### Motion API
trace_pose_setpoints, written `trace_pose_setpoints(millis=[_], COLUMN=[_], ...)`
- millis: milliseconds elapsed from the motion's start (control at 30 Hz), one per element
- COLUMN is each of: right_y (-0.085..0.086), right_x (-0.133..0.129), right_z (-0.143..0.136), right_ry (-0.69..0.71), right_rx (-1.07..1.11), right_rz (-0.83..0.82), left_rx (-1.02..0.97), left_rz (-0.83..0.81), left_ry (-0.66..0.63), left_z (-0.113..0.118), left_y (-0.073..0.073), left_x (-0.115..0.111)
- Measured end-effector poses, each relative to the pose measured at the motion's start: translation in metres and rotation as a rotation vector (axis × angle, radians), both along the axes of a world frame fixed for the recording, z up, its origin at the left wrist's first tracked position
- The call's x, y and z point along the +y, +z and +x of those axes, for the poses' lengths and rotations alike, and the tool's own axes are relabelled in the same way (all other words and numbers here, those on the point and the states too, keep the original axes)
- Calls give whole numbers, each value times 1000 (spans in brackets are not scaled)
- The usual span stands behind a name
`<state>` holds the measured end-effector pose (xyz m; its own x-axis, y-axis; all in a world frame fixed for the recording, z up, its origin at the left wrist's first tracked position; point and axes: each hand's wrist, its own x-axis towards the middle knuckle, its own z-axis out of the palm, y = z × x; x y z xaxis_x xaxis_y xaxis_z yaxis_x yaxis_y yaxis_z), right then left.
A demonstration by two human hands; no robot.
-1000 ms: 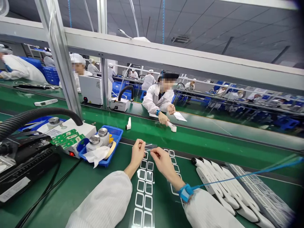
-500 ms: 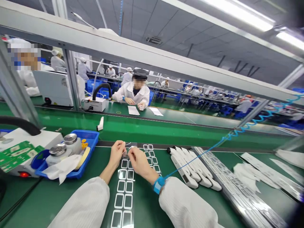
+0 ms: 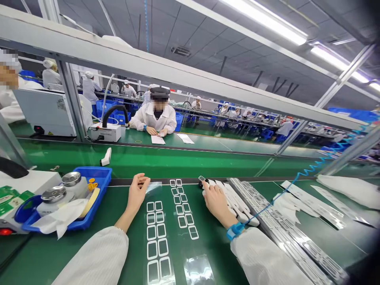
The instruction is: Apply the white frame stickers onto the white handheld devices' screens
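My left hand (image 3: 137,194) has its fingers curled together beside the bare clear end of a film strip (image 3: 154,187); what they hold, if anything, is hidden. Two columns of white rounded frame stickers (image 3: 158,230) run down that strip towards me. A second sheet of frame stickers (image 3: 181,205) lies to its right. My right hand (image 3: 217,201) is closed, and a small rounded frame sticker (image 3: 202,178) sticks out at its fingertips. It is over the near side of several white handheld devices (image 3: 234,198) lying side by side, partly covered by the hand.
At left is a blue tray (image 3: 102,174) with metal-lidded bottles (image 3: 71,179) and a white cloth (image 3: 61,215). Long stacked strips (image 3: 267,209) and white papers (image 3: 308,202) lie at right. A blue coiled cord (image 3: 322,158) runs to my right wristband. A co-worker (image 3: 157,114) sits opposite.
My hands were together at the top of the left strip. My right hand has moved right with a frame sticker, towards the white devices; the left stays near the strip's end. The view has shifted right.
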<state>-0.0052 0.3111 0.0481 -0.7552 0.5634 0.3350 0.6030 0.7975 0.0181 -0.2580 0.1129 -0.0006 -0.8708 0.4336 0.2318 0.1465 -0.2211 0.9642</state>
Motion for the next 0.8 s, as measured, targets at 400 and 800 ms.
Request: trace_pose_setpoints(millis=[400, 800], right_y=[84, -6], right_x=[-95, -336], right_z=[23, -4], right_ry=[285, 544], right_rx=[625, 734], right_rz=[-391, -1237], left_rx=[-54, -856], left_rz=[-42, 514], left_ry=[-107, 357], left_z=[83, 185], left_y=[32, 7], left_x=[-57, -244])
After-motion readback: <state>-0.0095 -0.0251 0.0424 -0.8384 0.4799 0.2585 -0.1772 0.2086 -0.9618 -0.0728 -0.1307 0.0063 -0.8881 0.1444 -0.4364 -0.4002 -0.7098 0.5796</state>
